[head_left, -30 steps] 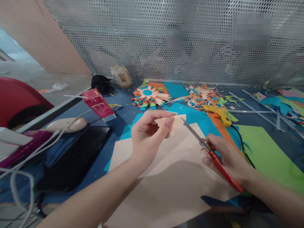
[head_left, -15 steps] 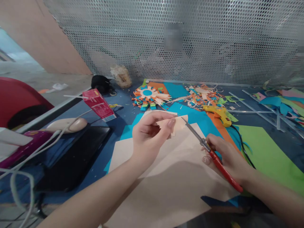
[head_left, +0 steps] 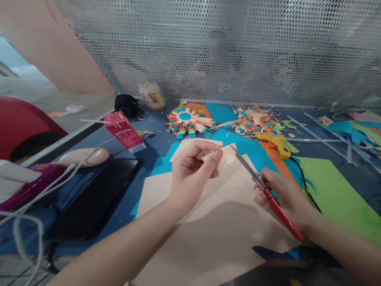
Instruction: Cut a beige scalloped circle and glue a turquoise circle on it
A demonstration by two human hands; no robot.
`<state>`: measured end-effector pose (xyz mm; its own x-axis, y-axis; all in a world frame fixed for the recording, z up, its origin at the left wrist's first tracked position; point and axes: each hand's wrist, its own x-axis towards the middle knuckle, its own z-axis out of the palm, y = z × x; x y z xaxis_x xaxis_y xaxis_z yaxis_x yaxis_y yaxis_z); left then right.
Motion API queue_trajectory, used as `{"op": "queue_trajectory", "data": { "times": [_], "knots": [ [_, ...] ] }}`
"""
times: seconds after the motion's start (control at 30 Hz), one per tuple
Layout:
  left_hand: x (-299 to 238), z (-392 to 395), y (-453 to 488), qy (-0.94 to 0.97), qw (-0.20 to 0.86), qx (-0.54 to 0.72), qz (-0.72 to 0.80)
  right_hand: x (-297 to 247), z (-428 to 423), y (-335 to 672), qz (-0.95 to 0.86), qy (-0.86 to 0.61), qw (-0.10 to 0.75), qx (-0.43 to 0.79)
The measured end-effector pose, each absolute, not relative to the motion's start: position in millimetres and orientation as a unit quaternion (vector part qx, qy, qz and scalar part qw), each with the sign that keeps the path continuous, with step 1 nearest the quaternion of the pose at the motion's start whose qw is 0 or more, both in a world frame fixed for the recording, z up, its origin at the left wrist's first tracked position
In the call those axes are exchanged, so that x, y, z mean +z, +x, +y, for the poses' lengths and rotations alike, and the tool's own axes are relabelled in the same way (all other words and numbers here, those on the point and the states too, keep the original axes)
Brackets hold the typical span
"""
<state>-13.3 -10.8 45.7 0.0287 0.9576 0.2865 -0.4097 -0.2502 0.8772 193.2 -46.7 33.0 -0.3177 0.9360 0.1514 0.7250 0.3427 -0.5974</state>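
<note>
Between thumb and fingers, my left hand [head_left: 195,167] pinches a small peach paper piece [head_left: 228,155] with a jagged lower edge. My right hand [head_left: 282,194] grips red-handled scissors [head_left: 248,169], whose blades point up and left with the tips near the piece's upper right edge. Below both hands lies a large peach paper sheet [head_left: 208,238], overlapping blue paper [head_left: 247,143]. Behind my left hand sits a layered paper flower [head_left: 184,116] with a blue centre and fringed peach, orange and blue strips.
A yellow glue gun [head_left: 274,143] lies right of the blue paper, near green paper [head_left: 330,190] and a heap of paper scraps [head_left: 256,119]. At left are a black tablet-like slab [head_left: 95,198], a pink drink carton [head_left: 123,131] and white cables. A perforated metal panel [head_left: 178,47] stands behind.
My left hand has shifted slightly right and turned the paper piece, so more of its jagged edge shows. The scissors have moved very slightly right and look nearly closed.
</note>
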Motion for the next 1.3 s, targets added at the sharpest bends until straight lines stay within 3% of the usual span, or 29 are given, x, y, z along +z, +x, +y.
{"op": "queue_trajectory", "data": {
  "times": [0.63,1.3],
  "knots": [
    [48,-10,-15,0.470,0.555,0.610,0.315,45,-46,186,-0.761,-0.569,0.198,0.240],
    [50,-17,-8,0.488,0.670,0.504,0.241,37,-45,189,-0.772,-0.552,0.236,0.210]
  ]
}}
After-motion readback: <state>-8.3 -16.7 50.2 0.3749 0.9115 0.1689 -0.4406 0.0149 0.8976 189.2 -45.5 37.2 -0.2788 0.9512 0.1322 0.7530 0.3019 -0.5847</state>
